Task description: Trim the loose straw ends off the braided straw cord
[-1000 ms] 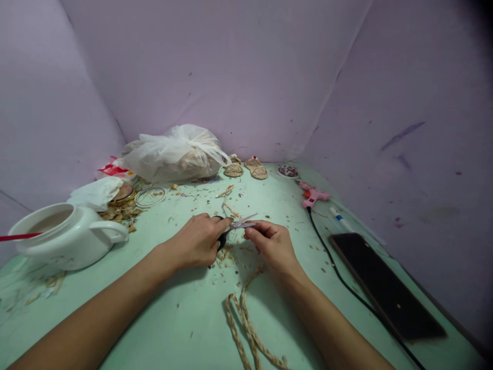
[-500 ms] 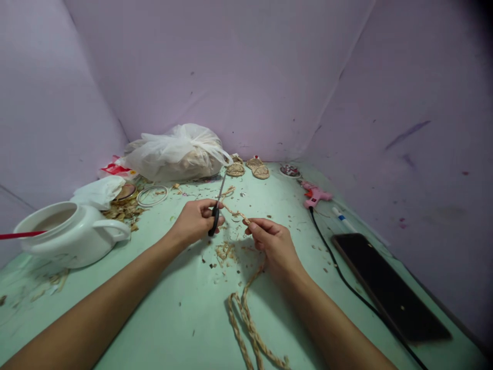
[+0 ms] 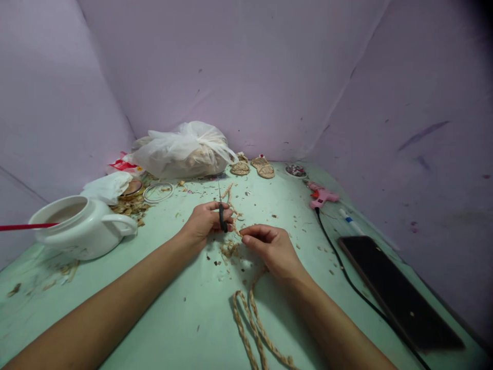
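My left hand [image 3: 202,223] is closed on a pair of scissors [image 3: 223,220] with black handles, the thin blades pointing away toward the back. Opposite it, the thumb and fingertips of my right hand [image 3: 274,252] pinch a tan braided cord [image 3: 250,324]. A short stretch of this cord runs up from the right fingertips, close beside the left fingers; I cannot tell whether they touch it. Below my right hand the rest of the cord lies in loops down to the table's near edge. Small tan scraps [image 3: 230,248] lie beneath the hands.
At left stand a white pot [image 3: 82,234] with a red stick and a white ring [image 3: 158,192]. A stuffed plastic bag [image 3: 188,151] and small woven slippers [image 3: 263,167] sit at the back. To the right are a pink glue gun [image 3: 323,196], a marker [image 3: 350,221] and a phone [image 3: 400,293].
The scissors have turned more upright, and the hands have come slightly closer together. The short cord stretch now hangs more steeply between them. The whole view has shifted a little.
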A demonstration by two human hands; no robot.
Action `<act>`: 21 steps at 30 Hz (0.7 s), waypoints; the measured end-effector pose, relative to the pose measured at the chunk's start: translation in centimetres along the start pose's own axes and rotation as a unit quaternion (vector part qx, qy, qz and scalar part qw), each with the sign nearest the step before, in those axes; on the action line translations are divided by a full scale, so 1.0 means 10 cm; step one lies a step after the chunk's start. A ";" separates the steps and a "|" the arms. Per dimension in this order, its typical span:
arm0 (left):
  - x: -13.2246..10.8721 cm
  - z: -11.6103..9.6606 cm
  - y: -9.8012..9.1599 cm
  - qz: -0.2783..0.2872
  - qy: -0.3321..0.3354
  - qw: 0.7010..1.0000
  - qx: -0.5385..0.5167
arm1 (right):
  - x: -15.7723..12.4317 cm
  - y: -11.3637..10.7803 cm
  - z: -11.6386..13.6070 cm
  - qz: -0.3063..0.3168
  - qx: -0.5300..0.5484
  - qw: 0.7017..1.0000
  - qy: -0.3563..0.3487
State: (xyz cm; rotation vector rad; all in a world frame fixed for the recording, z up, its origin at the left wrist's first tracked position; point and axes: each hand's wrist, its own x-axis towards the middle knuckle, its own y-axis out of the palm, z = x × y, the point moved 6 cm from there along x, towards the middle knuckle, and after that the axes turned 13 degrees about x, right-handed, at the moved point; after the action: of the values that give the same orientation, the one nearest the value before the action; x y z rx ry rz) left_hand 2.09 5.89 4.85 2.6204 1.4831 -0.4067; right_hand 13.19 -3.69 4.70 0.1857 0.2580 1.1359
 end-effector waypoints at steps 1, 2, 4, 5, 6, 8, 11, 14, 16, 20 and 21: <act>0.02 0.01 -0.01 -0.008 0.004 1.000 -0.023 | -0.01 0.02 -0.01 0.007 -0.029 0.999 -0.013; 0.03 0.02 -0.03 -0.018 0.009 0.999 -0.041 | -0.03 0.04 -0.02 0.012 -0.055 0.998 -0.024; 0.05 0.01 -0.07 -0.032 0.024 0.998 -0.057 | -0.06 0.08 -0.04 0.017 -0.094 0.995 -0.039; 0.04 -0.01 -0.08 -0.036 0.033 0.998 -0.049 | -0.08 0.08 -0.05 0.013 -0.107 0.993 -0.047; 0.04 -0.03 -0.08 -0.039 0.039 0.998 -0.032 | -0.09 0.08 -0.05 0.006 -0.117 0.991 -0.058; 0.02 -0.05 -0.07 -0.038 0.039 0.998 0.013 | -0.11 0.07 -0.02 -0.011 -0.134 0.987 -0.092; 0.00 -0.07 -0.03 -0.018 0.038 0.998 0.048 | -0.10 0.03 0.04 -0.040 -0.122 0.985 -0.115; -0.02 -0.12 -0.08 -0.044 0.068 0.989 0.123 | -0.05 -0.06 0.00 -0.084 -0.020 0.995 -0.055; -0.07 -0.22 -0.17 -0.103 0.131 0.957 0.238 | -0.02 -0.12 -0.03 -0.109 0.058 0.992 -0.015; -0.31 -0.45 -0.04 -0.111 0.331 0.802 0.485 | 0.02 -0.21 0.00 -0.129 0.137 0.982 -0.019; -0.37 -0.46 0.04 -0.088 0.366 0.757 0.534 | 0.02 -0.22 0.02 -0.129 0.150 0.980 -0.027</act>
State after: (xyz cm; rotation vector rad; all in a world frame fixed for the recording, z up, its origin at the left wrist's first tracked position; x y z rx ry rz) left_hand 1.47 3.61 10.30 3.8600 2.2077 -0.2863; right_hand 15.27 -4.38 4.26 0.4374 0.3933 0.8281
